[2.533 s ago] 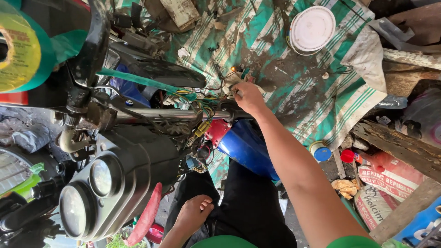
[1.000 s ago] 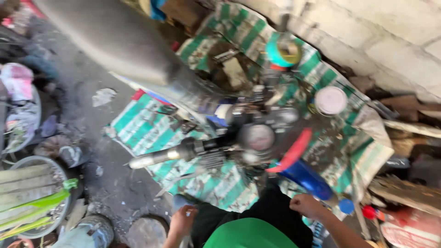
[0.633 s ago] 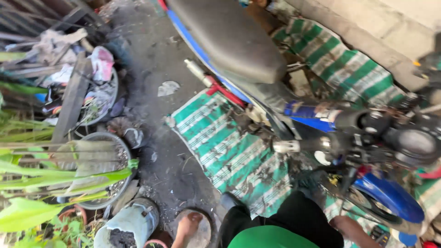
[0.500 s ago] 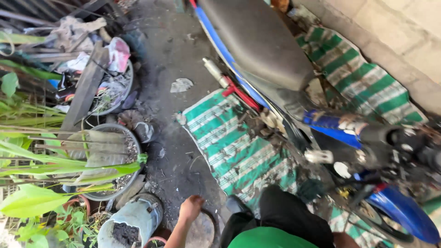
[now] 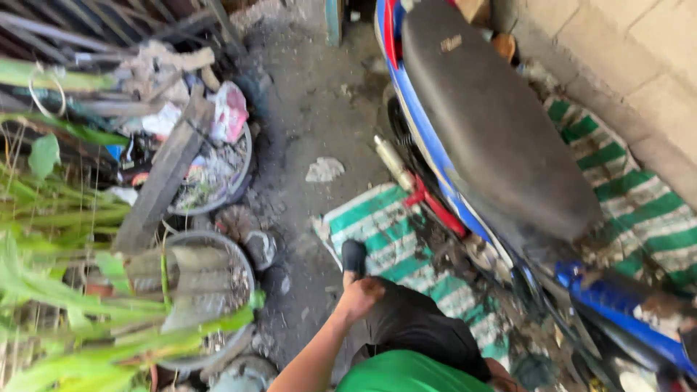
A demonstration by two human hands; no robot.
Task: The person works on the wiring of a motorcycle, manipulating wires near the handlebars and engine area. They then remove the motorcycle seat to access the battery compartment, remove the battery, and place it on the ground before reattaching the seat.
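My left hand (image 5: 361,294) rests on my knee, on the black shorts (image 5: 414,330). Its fingers are curled together and hold nothing. Just beyond it a black shoe tip (image 5: 353,257) stands on a green and white striped mat (image 5: 377,225). To the right stands a blue motorcycle (image 5: 617,301) with a long black seat (image 5: 494,131), a red part (image 5: 435,207) and a metal foot peg (image 5: 392,161) on its near side. My right hand is out of view. The frame is blurred.
To the left, round basins (image 5: 210,290) hold rubble and scraps, with a wooden plank (image 5: 163,185) and green leaves (image 5: 65,290) over them. Dirty concrete ground (image 5: 312,101) runs between them and the motorcycle. A block wall (image 5: 639,80) stands on the right.
The view has swung from the handlebars and front of the motorcycle to its seat and the ground on the left. My right hand left the view. My left hand stays on my knee.
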